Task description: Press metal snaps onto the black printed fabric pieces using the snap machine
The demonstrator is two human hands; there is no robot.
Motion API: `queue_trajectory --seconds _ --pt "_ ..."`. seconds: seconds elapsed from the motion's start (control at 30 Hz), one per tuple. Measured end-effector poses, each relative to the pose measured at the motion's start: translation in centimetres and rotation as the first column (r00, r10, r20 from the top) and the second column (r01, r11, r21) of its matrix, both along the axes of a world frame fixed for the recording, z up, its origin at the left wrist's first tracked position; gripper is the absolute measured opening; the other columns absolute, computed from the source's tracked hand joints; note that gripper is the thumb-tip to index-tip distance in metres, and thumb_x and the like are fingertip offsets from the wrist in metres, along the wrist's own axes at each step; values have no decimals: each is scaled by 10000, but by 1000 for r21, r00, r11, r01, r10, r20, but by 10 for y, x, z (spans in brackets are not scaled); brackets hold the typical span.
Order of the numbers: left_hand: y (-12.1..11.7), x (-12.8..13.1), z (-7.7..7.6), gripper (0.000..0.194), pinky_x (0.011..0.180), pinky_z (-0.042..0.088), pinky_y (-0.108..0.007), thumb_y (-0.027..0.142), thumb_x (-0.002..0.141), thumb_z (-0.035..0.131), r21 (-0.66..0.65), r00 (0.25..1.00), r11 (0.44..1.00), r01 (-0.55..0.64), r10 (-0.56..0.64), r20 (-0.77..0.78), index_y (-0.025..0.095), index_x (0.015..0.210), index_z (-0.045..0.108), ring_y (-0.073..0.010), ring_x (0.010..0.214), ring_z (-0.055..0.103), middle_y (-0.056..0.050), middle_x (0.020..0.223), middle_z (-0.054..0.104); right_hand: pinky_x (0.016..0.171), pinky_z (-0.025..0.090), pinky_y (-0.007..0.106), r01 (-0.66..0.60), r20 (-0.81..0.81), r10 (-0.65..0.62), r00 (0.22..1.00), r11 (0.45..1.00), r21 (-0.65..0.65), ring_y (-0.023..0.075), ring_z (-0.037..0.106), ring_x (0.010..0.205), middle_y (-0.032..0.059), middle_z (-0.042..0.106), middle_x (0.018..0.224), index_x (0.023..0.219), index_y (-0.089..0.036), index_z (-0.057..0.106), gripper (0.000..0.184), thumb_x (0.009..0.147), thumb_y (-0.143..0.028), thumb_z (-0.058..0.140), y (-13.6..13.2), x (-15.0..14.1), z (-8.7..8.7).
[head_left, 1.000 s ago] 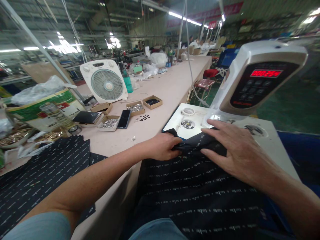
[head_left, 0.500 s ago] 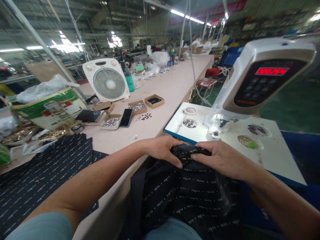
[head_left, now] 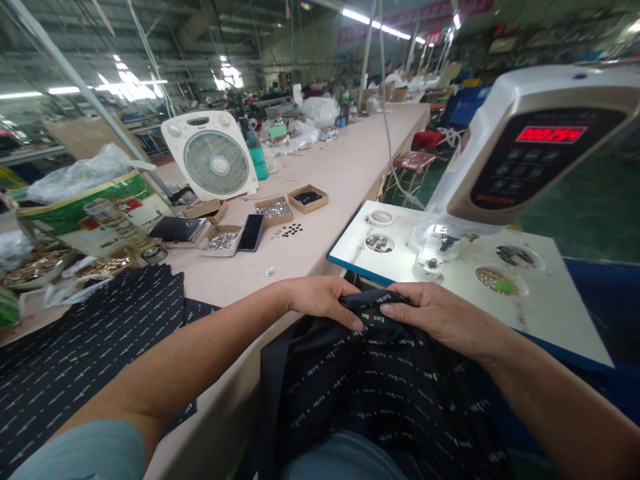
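Strip lights shine over a workshop where a long pale table runs away beyond the grip. Both hands pinch the folded edge of a dark printed cloth: the left hand with its thumb on top, the right hand likewise, the two close together. Between the thumbs a label now reads EAST BOY; half a second ago a fold covers most of it. From the grip the cloth hangs toward the person's lap.

Just beyond the hands stands a white work plate. One second ago the cloth edge reaches onto it and the right hand is spread; now the edge is back on the near side, and the lit base of the machine is uncovered, ahead and to the right of the grip.

Left of the grip lies more printed fabric. Farther ahead on that side are a phone, an open box of black pieces and a white fan, all unmoved.
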State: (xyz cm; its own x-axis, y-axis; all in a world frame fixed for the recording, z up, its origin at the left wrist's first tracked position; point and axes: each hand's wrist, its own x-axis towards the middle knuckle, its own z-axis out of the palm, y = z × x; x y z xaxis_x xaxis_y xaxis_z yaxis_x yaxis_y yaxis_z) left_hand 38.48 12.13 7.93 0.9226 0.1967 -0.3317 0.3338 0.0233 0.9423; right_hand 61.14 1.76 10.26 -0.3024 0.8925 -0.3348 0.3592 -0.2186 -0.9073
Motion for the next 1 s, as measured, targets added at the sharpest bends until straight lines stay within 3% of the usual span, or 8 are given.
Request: queue_trajectory --seconds 0.13,0.27,0.33,0.43,0.6,0.73,1.0 --pt "-1 -1 1 268 800 549 -285 316 740 820 -89 999 995 -45 45 -9 192 958 727 -138 766 672 14 874 742 768 559 348 11 -4 -11 1000 1000 13 249 725 859 38 788 951 1075 -208 733 405 864 -549 678 -1 -2 -2" --pt "-1 -2 2 264 801 541 -289 352 784 781 -102 999 994 -36 35 -16 194 984 712 -135 746 666 19 853 730 822 559 369 -70 103 63 993 995 66 281 719 940 23 785 998 1139 -222 731 436 791 -483 769 0 -2 -6" --pt "-2 -2 3 293 795 537 -294 367 772 792 -28 1000 999 -19 19 -15 192 988 700 -146 765 667 17 865 725 819 556 363 -68 150 53 987 992 102 282 714 939 23 785 989 1089 -219 748 382 781 -442 778 0 -2 -8" --pt "-4 -1 8 371 765 519 -287 367 699 849 192 999 981 31 -25 -34 188 979 684 -172 806 664 16 879 714 782 553 343 -38 155 17 988 991 131 258 709 885 34 780 941 1004 -202 749 300 808 -429 748 0 -2 -9" --pt "-3 -2 20 216 679 443 -244 266 720 777 529 985 834 154 -88 -149 180 867 645 -145 738 594 43 773 636 775 557 341 -64 61 61 996 997 49 240 712 864 27 772 954 1097 -209 729 338 837 -425 723 -2 -2 -6" --pt "0 -5 20 124 680 426 -232 189 752 670 558 993 822 115 -75 -94 171 863 617 -132 755 566 38 790 605 842 564 373 -52 -23 52 998 999 10 253 720 935 32 771 1077 1178 -234 722 387 856 -449 706 -5 -5 -5" --pt "-15 -3 -1 79 631 395 -243 160 743 555 511 999 859 -42 51 -5 180 819 549 -126 713 522 38 755 557 906 540 409 -16 61 10 998 995 99 277 699 1001 43 761 1126 1131 -226 741 347 891 -461 656 -9 -4 -12"
